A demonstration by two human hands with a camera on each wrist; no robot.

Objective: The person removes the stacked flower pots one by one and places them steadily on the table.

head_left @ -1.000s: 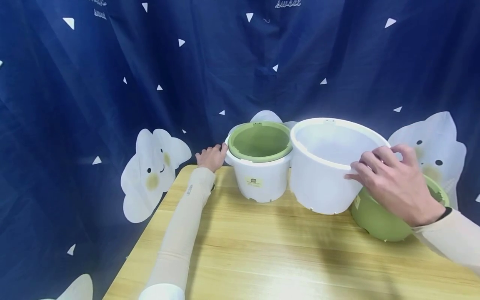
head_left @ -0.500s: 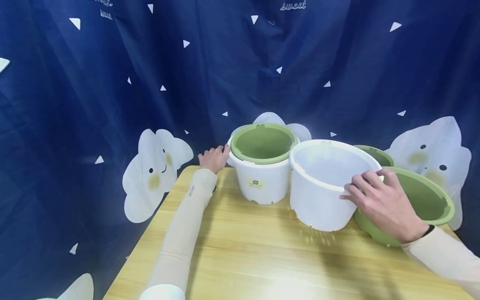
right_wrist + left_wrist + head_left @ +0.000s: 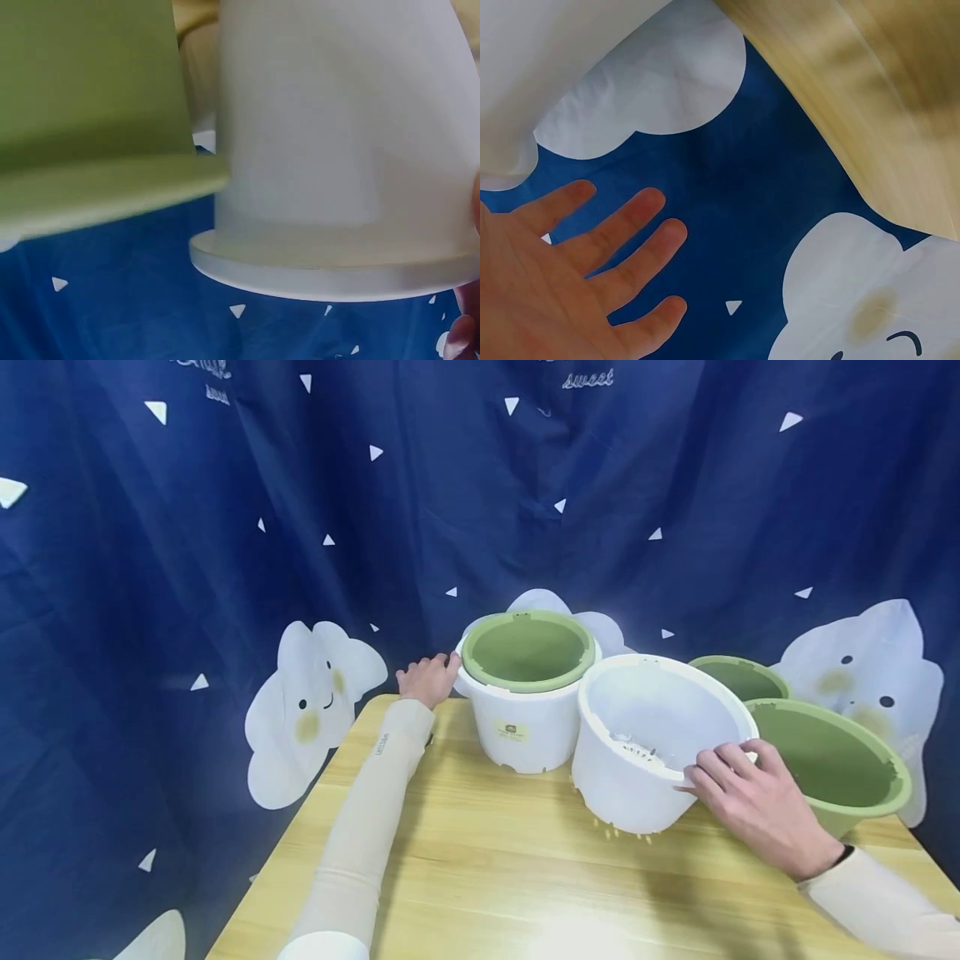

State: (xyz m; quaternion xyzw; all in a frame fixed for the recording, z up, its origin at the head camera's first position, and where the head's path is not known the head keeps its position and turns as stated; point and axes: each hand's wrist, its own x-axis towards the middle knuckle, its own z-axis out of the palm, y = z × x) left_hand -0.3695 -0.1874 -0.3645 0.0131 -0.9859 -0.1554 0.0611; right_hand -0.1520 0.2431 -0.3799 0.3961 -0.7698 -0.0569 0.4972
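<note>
In the head view my right hand (image 3: 757, 806) pinches the right rim of a large white flower pot (image 3: 630, 793). This pot leans, its slotted bottom partly visible inside; whether its base touches the wooden table cannot be told. To its left stands a smaller white pot (image 3: 517, 735) with a label, a green pot (image 3: 528, 652) nested in it. Against that white pot's left side rests my left hand (image 3: 429, 681). Its fingers (image 3: 634, 217) spread loosely in the left wrist view. The right wrist view has the held pot (image 3: 330, 150) close up, beside a green pot (image 3: 90, 112).
Right of the held pot stands a large green pot (image 3: 832, 760), with another green pot (image 3: 742, 678) behind it. A wooden table (image 3: 480, 877) lies beneath. The blue curtain (image 3: 420, 510) with cloud prints hangs close behind the table's back edge.
My right hand has lowered the large white pot toward the table and tilted it. More of the green pots on the right has come into view. The left hand stays at the smaller white pot.
</note>
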